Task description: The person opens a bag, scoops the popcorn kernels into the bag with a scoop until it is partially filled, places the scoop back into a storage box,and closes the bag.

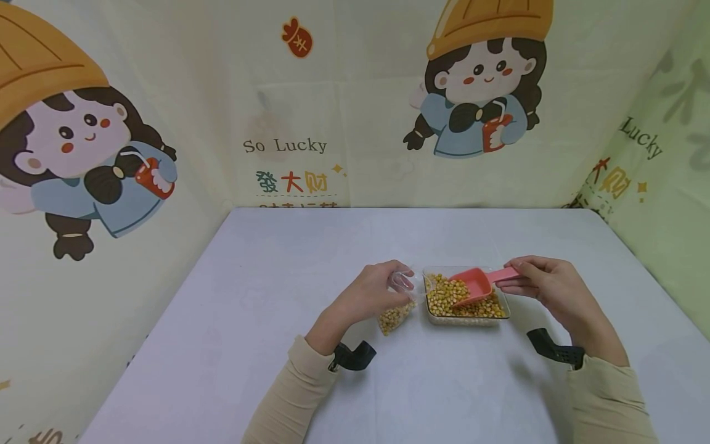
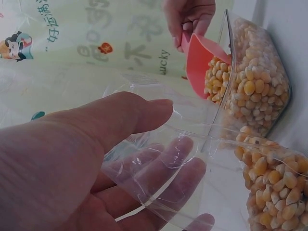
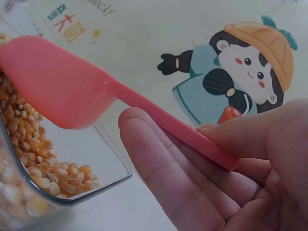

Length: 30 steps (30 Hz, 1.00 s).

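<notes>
My right hand (image 1: 546,287) pinches the handle of a pink scoop (image 3: 57,82) between thumb and fingers. The scoop's bowl lies tilted over a clear rectangular container (image 1: 468,321) of yellow corn kernels (image 1: 444,299), its front edge among them. To the left, my left hand (image 1: 368,290) holds a clear plastic bag (image 2: 211,187) near its mouth, thumb on one side and fingers on the other. Corn kernels (image 2: 279,187) fill the bottom of the bag, beside the container. In the left wrist view, kernels show at the scoop's lip; the inside of its bowl is partly hidden.
Both hands work above a white table (image 1: 288,265). A patterned cloth (image 1: 355,111) with cartoon figures hangs behind the table and at its sides. Each wrist carries a black camera mount (image 1: 355,356).
</notes>
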Each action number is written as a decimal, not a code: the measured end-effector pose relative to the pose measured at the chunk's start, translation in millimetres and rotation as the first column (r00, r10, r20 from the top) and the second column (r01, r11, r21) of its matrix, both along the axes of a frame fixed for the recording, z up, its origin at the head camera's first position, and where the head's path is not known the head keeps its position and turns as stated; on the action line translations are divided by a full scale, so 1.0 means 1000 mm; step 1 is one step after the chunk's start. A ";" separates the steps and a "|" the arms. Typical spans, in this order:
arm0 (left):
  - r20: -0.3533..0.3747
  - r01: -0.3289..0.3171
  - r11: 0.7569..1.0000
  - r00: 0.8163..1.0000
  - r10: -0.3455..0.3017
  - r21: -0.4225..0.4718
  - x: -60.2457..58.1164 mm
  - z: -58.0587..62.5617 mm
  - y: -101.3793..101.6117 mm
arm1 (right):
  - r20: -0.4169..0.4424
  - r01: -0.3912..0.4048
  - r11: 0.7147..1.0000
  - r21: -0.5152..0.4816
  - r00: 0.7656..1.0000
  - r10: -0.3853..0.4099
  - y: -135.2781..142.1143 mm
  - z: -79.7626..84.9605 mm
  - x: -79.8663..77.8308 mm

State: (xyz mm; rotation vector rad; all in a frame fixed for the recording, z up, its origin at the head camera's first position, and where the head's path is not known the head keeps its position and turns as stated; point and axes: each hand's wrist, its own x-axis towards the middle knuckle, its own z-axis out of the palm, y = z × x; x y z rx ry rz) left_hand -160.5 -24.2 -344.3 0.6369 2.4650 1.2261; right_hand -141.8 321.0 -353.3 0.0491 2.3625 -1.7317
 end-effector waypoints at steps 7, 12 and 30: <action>0.011 -0.001 1.000 1.000 0.001 -0.004 0.000 0.001 0.000 | -0.007 0.000 0.988 -0.154 1.000 -0.001 0.001 -0.001 -0.001; 0.008 0.000 1.000 1.000 0.000 -0.010 0.000 0.001 0.000 | -0.006 0.003 0.975 -0.223 1.000 -0.004 0.002 -0.002 -0.001; 0.019 0.011 1.000 1.000 -0.011 0.015 0.001 0.001 0.001 | -0.031 -0.001 0.901 -0.435 0.999 -0.014 0.004 -0.004 -0.001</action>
